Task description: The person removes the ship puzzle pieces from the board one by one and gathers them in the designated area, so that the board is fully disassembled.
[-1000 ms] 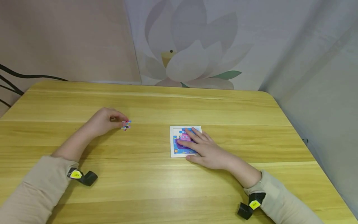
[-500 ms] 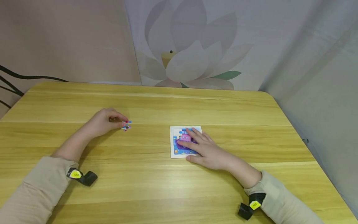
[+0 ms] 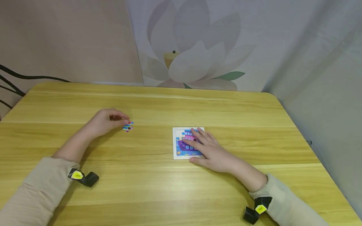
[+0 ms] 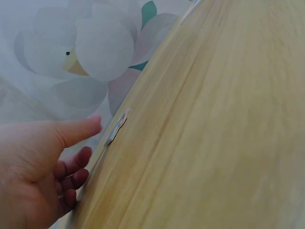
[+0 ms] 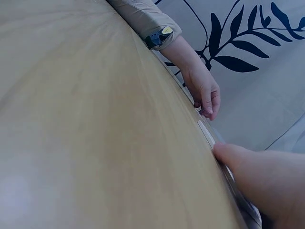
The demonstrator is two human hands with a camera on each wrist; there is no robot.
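Note:
A small white-framed puzzle board (image 3: pixel 174 147) with a blue and pink ship picture lies flat near the middle of the wooden table (image 3: pixel 158 188). My right hand (image 3: pixel 195 141) rests on it, fingers straight and spread over its right half. Further left, a couple of small colourful puzzle pieces (image 3: pixel 128 126) lie on the table. My left hand (image 3: pixel 121 121) touches them with its fingertips. In the left wrist view the thumb (image 4: pixel 78 130) points straight at a flat piece (image 4: pixel 116 128) lying on the wood, and the other fingers curl loosely around nothing.
Black cables (image 3: pixel 11 81) hang past the table's far left corner. A curtain with a large flower print (image 3: pixel 192 59) hangs behind the table, and grey cloth runs along the right edge. Black wrist straps (image 3: pixel 85 178) sit on both sleeves.
My right hand's fingers have slid a little to the right on the board, uncovering more of the picture. The left hand and the loose pieces have hardly moved.

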